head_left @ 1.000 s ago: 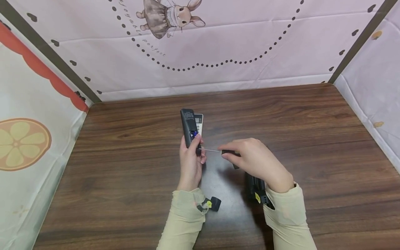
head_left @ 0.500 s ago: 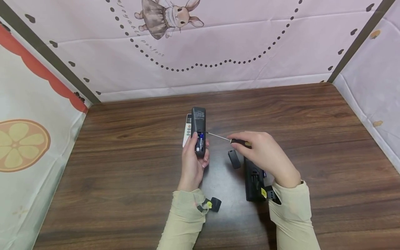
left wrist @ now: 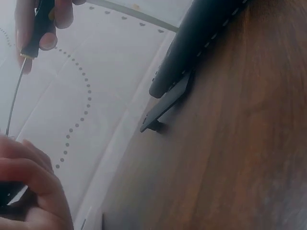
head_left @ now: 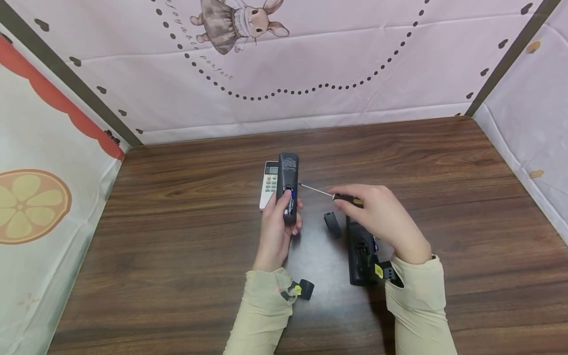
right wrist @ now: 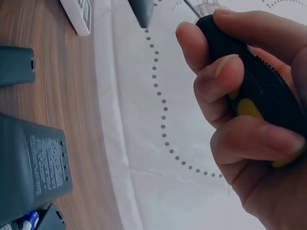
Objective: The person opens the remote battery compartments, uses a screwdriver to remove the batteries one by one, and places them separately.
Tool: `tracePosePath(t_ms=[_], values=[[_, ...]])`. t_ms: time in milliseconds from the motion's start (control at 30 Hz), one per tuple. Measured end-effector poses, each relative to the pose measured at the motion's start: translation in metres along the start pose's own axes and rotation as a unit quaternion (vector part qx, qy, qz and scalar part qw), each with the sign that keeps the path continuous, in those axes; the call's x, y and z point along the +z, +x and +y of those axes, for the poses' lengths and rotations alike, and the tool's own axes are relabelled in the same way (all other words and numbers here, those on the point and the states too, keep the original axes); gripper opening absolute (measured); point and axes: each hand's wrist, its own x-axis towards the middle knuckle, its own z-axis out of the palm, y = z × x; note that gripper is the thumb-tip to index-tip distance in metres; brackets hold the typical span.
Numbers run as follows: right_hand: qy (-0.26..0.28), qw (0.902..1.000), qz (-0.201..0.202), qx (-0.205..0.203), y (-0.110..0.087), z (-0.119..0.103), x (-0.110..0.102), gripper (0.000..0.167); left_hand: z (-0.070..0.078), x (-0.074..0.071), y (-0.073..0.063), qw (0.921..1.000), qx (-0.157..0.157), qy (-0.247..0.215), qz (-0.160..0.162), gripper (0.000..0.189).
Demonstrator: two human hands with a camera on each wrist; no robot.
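In the head view my left hand [head_left: 275,229] grips a black remote control [head_left: 289,165], back side up. Its battery compartment lies uncovered and a blue battery shows, the thumb resting over that opening. A screwdriver [head_left: 348,199] with a black and yellow handle is held in my right hand [head_left: 383,214]. Its thin metal shaft points left, the tip right at the remote's right edge. The right wrist view shows fingers curled round the screwdriver handle [right wrist: 261,86]. In the left wrist view the held remote is mostly hidden behind the left hand's fingers [left wrist: 33,177].
A white remote with buttons [head_left: 268,185] lies on the table just left of the held one. A small black battery cover [head_left: 332,225] lies below the screwdriver. Beside it, partly under my right wrist, is a second black remote [head_left: 358,261] with an opened battery compartment.
My left hand has shifted the black remote to the right, uncovering more of the white remote. The screwdriver's tip has gone from the remote's lower end to its right edge, my right hand moving rightward.
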Motion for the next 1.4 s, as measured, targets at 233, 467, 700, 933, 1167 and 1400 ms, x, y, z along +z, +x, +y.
tracePosePath(t_ms=[233,467,700,933,1167,1400], values=[[0.007,0.9996,0.020,0.021,-0.007,0.010,-0.009,0.030,-0.008,0.005,0.002,0.9885,-0.007,0.151,0.002,0.035],[0.026,0.9971,0.048,0.054,-0.014,0.020,-0.016,0.031,-0.017,0.008,0.003,0.9481,-0.020,0.317,-0.017,0.035],[0.038,0.9952,0.081,0.039,-0.014,0.025,-0.017,0.028,-0.018,0.018,0.009,0.8108,-0.003,0.585,-0.027,0.044],[0.038,0.9952,0.080,0.042,-0.014,0.027,-0.015,0.028,-0.015,0.030,0.011,0.6798,0.025,0.732,-0.031,0.044],[0.043,0.9942,0.090,0.039,-0.013,0.026,-0.018,0.027,-0.015,0.039,0.011,0.5922,0.058,0.803,-0.027,0.029],[0.040,0.9939,0.094,0.041,-0.013,0.027,-0.020,0.027,-0.015,0.053,0.015,0.5600,0.032,0.827,-0.035,0.027]])
